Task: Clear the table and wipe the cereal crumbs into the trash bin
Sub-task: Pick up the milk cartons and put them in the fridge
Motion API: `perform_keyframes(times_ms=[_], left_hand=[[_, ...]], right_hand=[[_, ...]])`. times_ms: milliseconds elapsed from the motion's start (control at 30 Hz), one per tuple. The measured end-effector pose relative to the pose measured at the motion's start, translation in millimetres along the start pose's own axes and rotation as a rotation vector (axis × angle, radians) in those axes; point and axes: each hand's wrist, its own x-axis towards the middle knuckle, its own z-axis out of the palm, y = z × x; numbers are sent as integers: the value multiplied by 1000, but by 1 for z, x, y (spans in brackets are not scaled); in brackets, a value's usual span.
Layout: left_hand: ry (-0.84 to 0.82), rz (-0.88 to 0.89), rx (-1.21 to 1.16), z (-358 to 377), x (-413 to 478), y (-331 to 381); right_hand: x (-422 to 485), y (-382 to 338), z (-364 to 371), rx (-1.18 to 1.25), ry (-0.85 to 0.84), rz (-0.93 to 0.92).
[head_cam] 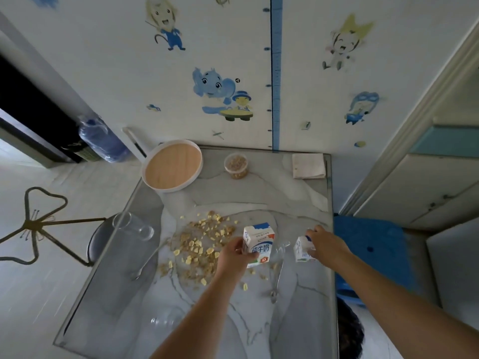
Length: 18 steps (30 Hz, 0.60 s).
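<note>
Marble counter [259, 190] under a cartoon-stickered wall, one milk carton in each hand.
Left hand [233, 255] has its fingers curled round the upright blue-and-white carton [259, 242] at the edge of the cereal crumbs [199, 244]. Right hand [326, 242] has its fingers wrapped round a second carton [302, 251], which is tilted. Lift both straight up and keep them level, clear of the spoon [274, 296]. The crumbs lie scattered mid-counter, pale yellow and brown. The blue shape [370, 250] may be the bin.
</note>
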Motion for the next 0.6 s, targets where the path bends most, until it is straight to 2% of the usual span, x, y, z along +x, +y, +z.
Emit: perform_keyframes(times_ms=[233, 367, 467, 600], left_hand=[[-55, 14, -61, -18, -41, 26], [-165, -14, -233, -40, -78, 35], [-214, 41, -313, -60, -114, 45], [-314, 129, -425, -85, -170, 49]], right_hand=[[-64, -9, -62, 436, 68, -138], [-124, -38, -104, 539, 96, -205], [-168, -61, -126, 668, 107, -213], [-232, -98, -136, 1009, 106, -192]])
